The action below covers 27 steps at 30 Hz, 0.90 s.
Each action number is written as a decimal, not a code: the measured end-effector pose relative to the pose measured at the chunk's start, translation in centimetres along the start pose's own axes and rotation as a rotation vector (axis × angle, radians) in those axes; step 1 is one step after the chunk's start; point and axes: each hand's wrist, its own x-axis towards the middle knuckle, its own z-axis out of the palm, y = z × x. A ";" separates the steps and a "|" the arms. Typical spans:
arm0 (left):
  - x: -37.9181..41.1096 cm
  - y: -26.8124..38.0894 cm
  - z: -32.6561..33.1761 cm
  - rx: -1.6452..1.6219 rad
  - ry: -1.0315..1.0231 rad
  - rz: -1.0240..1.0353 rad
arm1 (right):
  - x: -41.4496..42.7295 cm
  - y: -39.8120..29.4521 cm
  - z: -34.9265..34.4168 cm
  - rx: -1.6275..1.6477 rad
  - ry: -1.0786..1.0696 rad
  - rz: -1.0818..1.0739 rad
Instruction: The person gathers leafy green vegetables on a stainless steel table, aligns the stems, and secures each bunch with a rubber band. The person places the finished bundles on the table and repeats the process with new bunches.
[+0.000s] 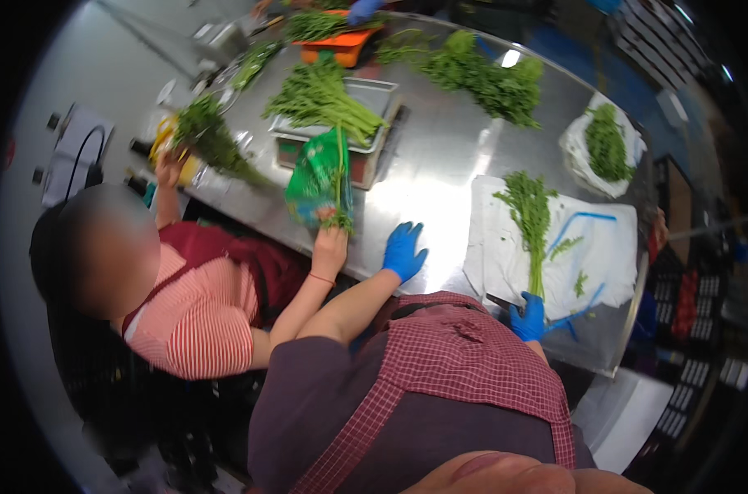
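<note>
My left hand, in a blue glove, lies on the steel table with its fingers spread and nothing in it. My right hand, gloved in blue as well, is closed around the stem ends of a bunch of leafy green herbs. That bunch lies over a white cloth or sheet with loose sprigs beside it. A dark flat thing, perhaps a knife blade, shows near my right fingers; its other end is hidden.
At the left a co-worker handles greens and a green plastic bag. Beyond the bag, a scale bears stalky greens. More greens, an orange tray and a white bag of greens stand on the table.
</note>
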 end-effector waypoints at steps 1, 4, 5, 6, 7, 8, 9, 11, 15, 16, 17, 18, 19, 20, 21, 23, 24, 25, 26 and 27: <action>-1.1 0.2 -0.7 0.011 -0.009 -0.011 | -0.2 -0.9 -0.1 0.016 -0.021 0.038; -3.1 -1.0 -0.9 0.021 -0.043 0.001 | 0.5 -3.0 0.0 0.021 -0.081 -0.058; -3.2 -1.2 -0.6 0.026 -0.038 0.002 | 0.7 -3.4 0.1 0.040 -0.100 -0.045; -3.0 -0.9 -0.6 0.040 -0.051 -0.001 | 0.7 -3.7 0.2 0.060 -0.119 -0.033; -2.8 -0.6 -0.6 0.054 -0.062 -0.005 | 0.9 -3.9 0.2 0.079 -0.140 -0.023; -2.5 -0.2 -0.6 0.069 -0.071 -0.012 | 1.4 -4.2 0.2 0.092 -0.144 -0.026; -2.4 0.3 -0.6 0.040 -0.074 -0.013 | 1.7 -4.8 0.0 0.129 -0.163 -0.016; -1.7 0.9 -0.5 -0.012 -0.067 -0.021 | 3.4 -5.8 -0.6 0.206 -0.200 -0.011; 1.3 2.3 0.4 -0.070 -0.123 0.093 | 12.0 -5.1 -3.9 0.026 -0.156 -0.256; 2.4 2.7 0.6 -0.042 -0.100 0.114 | 15.3 -4.5 -5.0 -0.002 -0.139 -0.293; 3.8 3.1 0.9 -0.015 -0.073 0.132 | 19.1 -3.9 -6.2 -0.031 -0.122 -0.334; 5.1 3.2 1.5 -0.012 -0.044 0.119 | 23.2 -3.1 -7.3 -0.068 -0.107 -0.381; 6.2 3.2 2.0 0.015 -0.023 0.081 | 27.1 -2.4 -8.3 -0.104 -0.094 -0.425; 7.2 3.1 2.6 0.044 -0.005 0.039 | 31.1 -2.5 -9.3 -0.172 -0.097 -0.432; 7.8 3.1 3.2 0.077 0.008 -0.007 | 34.9 -2.7 -10.0 -0.234 -0.105 -0.437; 8.9 4.1 3.3 0.188 -0.077 -0.053 | 42.3 -2.1 -10.4 -0.372 -0.117 -0.479; 8.9 4.2 3.3 0.212 -0.099 -0.067 | 46.0 -1.8 -10.1 -0.436 -0.127 -0.466; 8.8 4.2 3.2 0.239 -0.125 -0.085 | 49.4 -1.4 -9.5 -0.497 -0.143 -0.452; 8.8 4.3 3.1 0.241 -0.141 -0.090 | 53.2 -0.9 -8.6 -0.587 -0.181 -0.439; 9.1 4.3 3.1 0.242 -0.154 -0.095 | 56.6 -0.4 -7.8 -0.680 -0.217 -0.429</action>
